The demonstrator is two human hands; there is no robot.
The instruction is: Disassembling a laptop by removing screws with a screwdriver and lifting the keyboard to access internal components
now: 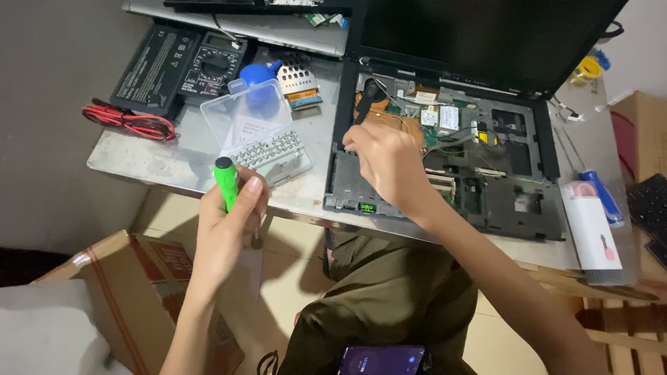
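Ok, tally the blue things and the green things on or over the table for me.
Blue: 3, the dust blower, the pen-like tool, the small blue piece by the yellow spool.
Green: 1, the screwdriver in the left hand.
Total: 4

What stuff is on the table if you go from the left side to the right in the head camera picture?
Red and black wires → grey multimeter → clear bit case → opened laptop → white tube.

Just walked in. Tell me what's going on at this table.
A seated person is working on an opened laptop whose circuit boards are exposed. The left hand grips a green screwdriver upright near the table edge. The right hand reaches into the laptop's left side, fingers pinched. An open clear bit case lies between them, a multimeter behind.
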